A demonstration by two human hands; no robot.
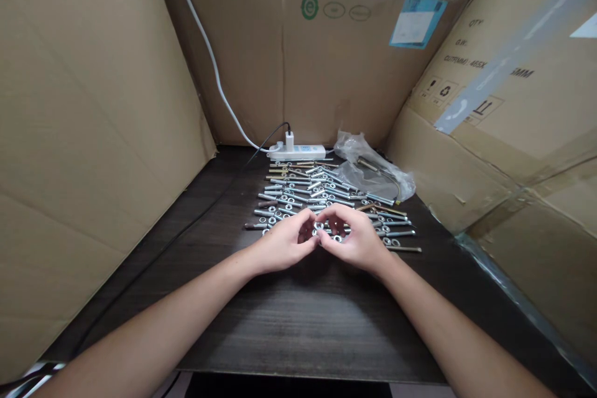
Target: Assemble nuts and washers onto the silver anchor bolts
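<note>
My left hand (pixel 288 240) and my right hand (pixel 355 237) meet at the front of a spread of metal fasteners, fingers curled and thumbs almost touching. Between their fingertips shows a small silver washer (pixel 319 225), pinched from both sides. Other bright metal rings sit close to the fingers, and I cannot tell whether any of them is also held. Under and beyond the hands lie several rows of long bolts (pixel 396 233) with loose washers and nuts (pixel 336 239) among them. The hands hide part of the front rows.
Cardboard walls (pixel 242 43) enclose the dark table (pixel 280 329) at left, back and right. A white power strip (pixel 308 152) with a plugged-in adapter stands at the back. Beside it lies a clear plastic bag (pixel 373 168). A black cable (pixel 186 228) runs along the left side.
</note>
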